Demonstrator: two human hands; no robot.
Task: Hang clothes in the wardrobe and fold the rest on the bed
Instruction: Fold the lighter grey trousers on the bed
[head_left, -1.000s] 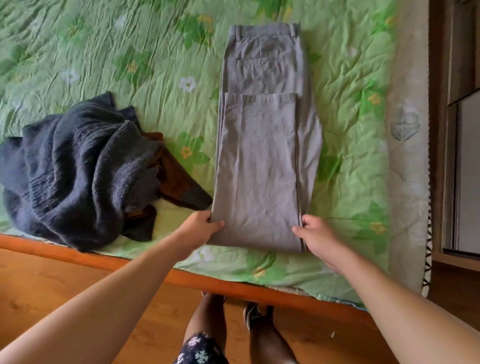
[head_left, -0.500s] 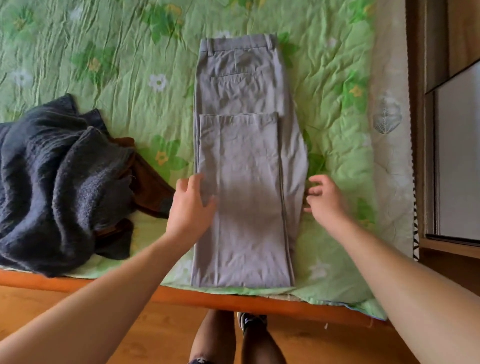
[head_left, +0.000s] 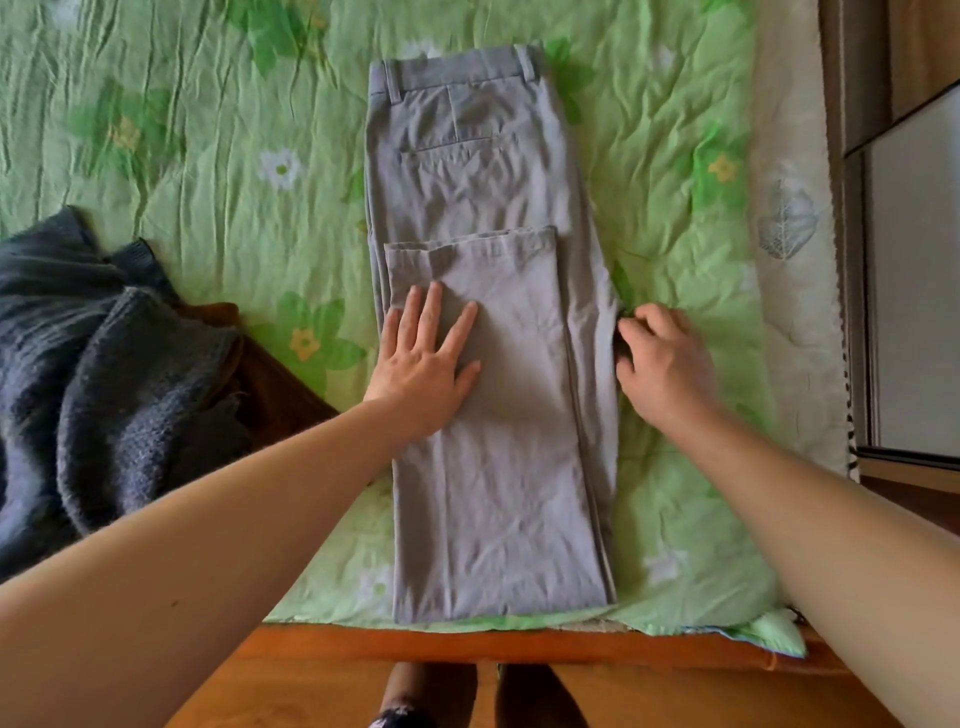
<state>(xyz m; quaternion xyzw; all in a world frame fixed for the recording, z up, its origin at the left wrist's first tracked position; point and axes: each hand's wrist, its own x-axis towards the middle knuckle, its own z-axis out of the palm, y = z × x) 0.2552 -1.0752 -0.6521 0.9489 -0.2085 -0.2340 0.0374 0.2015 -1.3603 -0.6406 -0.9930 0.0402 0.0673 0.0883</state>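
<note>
Head view: trousers (head_left: 509, 467) folded once, left hand (head_left: 423, 371) pressing flat, right hand (head_left: 670, 364) pinching their edge; sweater (head_left: 104, 389) left of the fingers (head_left: 434, 312) lies unfolded.

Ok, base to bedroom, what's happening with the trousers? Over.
Left grip flat on the grey trousers, pressing. Right grip curled at their right edge, hold unclear. Trousers folded, on the bed. Dark jumper lies apart, left.

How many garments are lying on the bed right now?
3: grey trousers in the middle, a dark knitted sweater at the left, a brown garment partly under it. The sweater may hide more.
</note>
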